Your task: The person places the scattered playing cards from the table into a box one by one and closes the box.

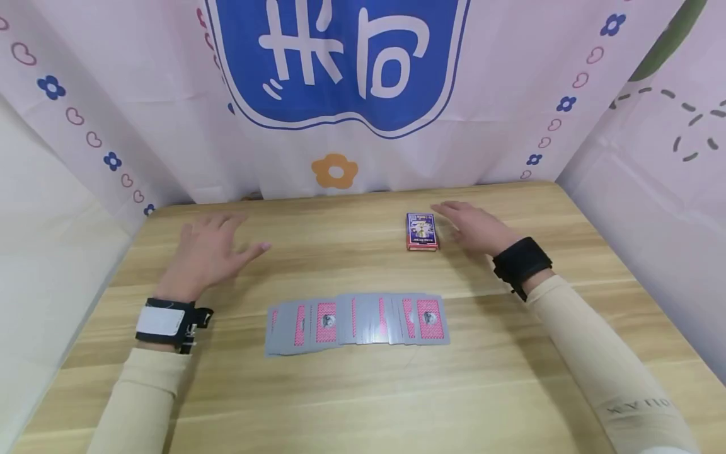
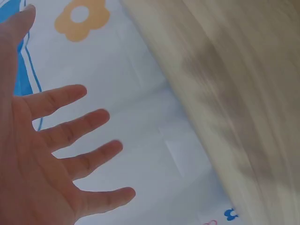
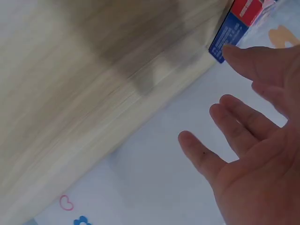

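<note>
A row of overlapping playing cards (image 1: 326, 323) lies on the table, most showing pink patterned backs in grey borders. Behind its right end stands or lies a blue and red card box (image 1: 422, 232), whose side (image 3: 229, 35) also shows in the right wrist view. Just right of the box is my right hand (image 1: 475, 228), fingers loosely extended and holding nothing. Over the table's left part my left hand (image 1: 205, 255) is spread, with nothing in it. In the left wrist view its palm (image 2: 42, 164) faces the camera, fingers apart.
The wooden table (image 1: 351, 397) ends at a hanging white curtain (image 1: 272, 164) with a blue emblem and flower prints. Pale side walls (image 1: 51, 208) of fabric border the table. Each wrist wears a black strap (image 1: 522, 260).
</note>
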Tool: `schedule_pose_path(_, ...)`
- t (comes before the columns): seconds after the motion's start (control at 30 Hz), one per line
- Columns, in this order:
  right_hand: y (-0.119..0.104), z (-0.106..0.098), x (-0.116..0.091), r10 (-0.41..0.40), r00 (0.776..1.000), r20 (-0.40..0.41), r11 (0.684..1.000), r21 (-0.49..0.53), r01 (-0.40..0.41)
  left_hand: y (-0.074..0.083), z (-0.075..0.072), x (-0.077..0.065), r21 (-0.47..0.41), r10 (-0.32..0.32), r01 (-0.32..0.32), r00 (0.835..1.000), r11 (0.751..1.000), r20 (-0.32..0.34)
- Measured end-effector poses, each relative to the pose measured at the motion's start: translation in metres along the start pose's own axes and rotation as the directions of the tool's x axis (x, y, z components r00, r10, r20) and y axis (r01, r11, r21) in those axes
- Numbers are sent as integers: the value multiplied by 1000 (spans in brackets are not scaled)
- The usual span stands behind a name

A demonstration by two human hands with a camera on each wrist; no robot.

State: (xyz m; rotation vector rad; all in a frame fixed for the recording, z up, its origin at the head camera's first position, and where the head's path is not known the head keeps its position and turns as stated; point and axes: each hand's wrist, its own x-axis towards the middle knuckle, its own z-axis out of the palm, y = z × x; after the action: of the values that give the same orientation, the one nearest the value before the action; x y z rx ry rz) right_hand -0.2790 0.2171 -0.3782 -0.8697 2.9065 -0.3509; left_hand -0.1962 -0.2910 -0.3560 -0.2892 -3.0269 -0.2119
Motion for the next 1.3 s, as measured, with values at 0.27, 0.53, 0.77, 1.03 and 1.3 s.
schedule_pose_path(0.27,-24,9,26,-75,991,108,995,-51,81,15,0,-1,-8,54,-54,998,998,9)
schedule_pose_path(0.53,-29,0,28,-56,969,239,997,-46,69,40,2,-1,-17,117,-116,993,993,34)
schedule_pose_path(0.77,-32,-7,14,18,970,242,999,34,-27,86,-6,-2,-93,272,-270,962,958,18)
schedule_pose_path(1.03,-71,-16,-13,-51,987,149,983,180,24,148,-1,3,-303,363,-348,932,887,-7)
schedule_pose_path(1.3,-121,-30,-38,-187,982,4,966,183,183,196,11,-4,-768,177,11,971,640,161)
